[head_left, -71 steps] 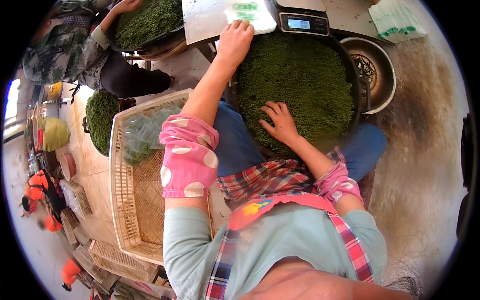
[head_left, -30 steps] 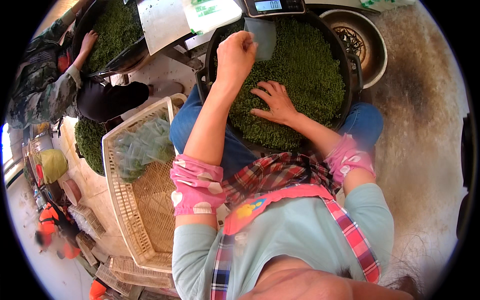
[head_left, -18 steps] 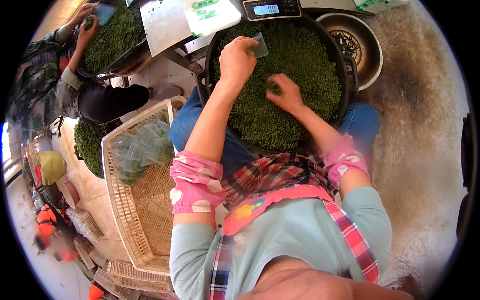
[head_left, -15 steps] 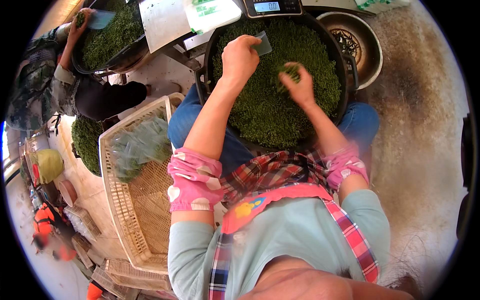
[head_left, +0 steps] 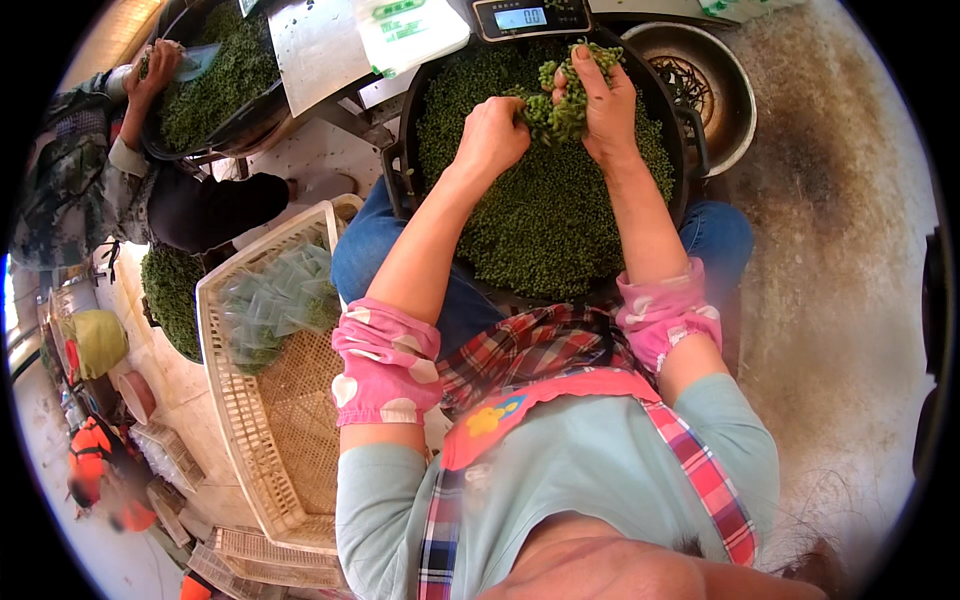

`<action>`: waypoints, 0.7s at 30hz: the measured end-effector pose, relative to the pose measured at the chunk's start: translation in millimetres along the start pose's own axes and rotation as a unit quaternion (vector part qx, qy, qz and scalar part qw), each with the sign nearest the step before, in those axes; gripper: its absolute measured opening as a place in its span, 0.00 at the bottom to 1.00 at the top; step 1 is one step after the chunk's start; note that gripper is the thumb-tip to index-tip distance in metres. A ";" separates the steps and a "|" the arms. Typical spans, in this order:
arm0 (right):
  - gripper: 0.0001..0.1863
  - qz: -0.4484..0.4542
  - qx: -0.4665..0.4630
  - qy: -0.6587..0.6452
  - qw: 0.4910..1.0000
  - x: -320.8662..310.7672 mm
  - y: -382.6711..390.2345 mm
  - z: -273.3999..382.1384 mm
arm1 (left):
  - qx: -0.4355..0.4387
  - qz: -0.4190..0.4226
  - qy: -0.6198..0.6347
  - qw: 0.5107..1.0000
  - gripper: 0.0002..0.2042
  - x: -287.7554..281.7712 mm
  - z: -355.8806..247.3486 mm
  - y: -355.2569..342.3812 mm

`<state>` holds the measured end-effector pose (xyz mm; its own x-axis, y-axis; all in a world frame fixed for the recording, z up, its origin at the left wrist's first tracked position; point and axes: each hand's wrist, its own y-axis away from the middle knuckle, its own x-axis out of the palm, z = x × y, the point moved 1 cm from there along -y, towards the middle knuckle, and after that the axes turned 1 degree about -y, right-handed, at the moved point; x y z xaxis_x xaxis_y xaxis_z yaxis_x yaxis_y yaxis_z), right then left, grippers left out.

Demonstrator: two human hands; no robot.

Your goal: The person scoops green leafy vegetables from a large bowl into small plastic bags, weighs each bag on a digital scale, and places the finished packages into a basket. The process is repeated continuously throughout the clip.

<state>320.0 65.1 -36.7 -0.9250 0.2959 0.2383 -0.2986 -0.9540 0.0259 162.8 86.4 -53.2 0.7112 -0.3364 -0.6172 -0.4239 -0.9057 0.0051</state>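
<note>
A wide black tub (head_left: 402, 150) full of small green peppercorns (head_left: 555, 230) sits between my knees. Over its far part my right hand (head_left: 612, 110) is raised, fingers closed round a handful of peppercorns (head_left: 568, 100). My left hand (head_left: 492, 137) meets this clump from the left, its fingers pinched. The small clear plastic bag that it held a moment ago hardly shows now, covered by fingers and peppercorns.
A scale (head_left: 530, 18) and a stack of printed plastic bags (head_left: 410, 30) lie beyond the tub. At right stands a metal basin (head_left: 742, 115). Left of me, a cream basket (head_left: 225, 400) holds filled clear bags (head_left: 285, 295). A co-worker's hand (head_left: 155, 72) works over another tub.
My right hand has risen from the peppercorns to my left hand with a handful. The left hand has lowered slightly, and its bag has dropped from plain view.
</note>
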 end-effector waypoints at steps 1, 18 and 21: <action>0.18 -0.038 -0.064 0.041 0.996 10.1 2.6 0.8 | 0.020 -0.031 0.012 0.999 0.17 3.2 3.2 1.5; 0.18 0.159 -0.192 0.542 0.803 2.3 24.3 7.4 | 0.006 -0.038 0.070 0.997 0.17 7.0 15.6 -6.3; 0.24 0.151 -0.109 0.509 0.840 0.5 14.9 19.8 | 0.027 -0.018 0.060 0.998 0.20 4.8 14.7 -6.0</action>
<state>319.8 50.1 -17.0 -0.6548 0.0350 -0.7550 0.0518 -0.9945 -0.0911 160.6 94.0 -67.7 0.7869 -0.3356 -0.5178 -0.4242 -0.9036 -0.0591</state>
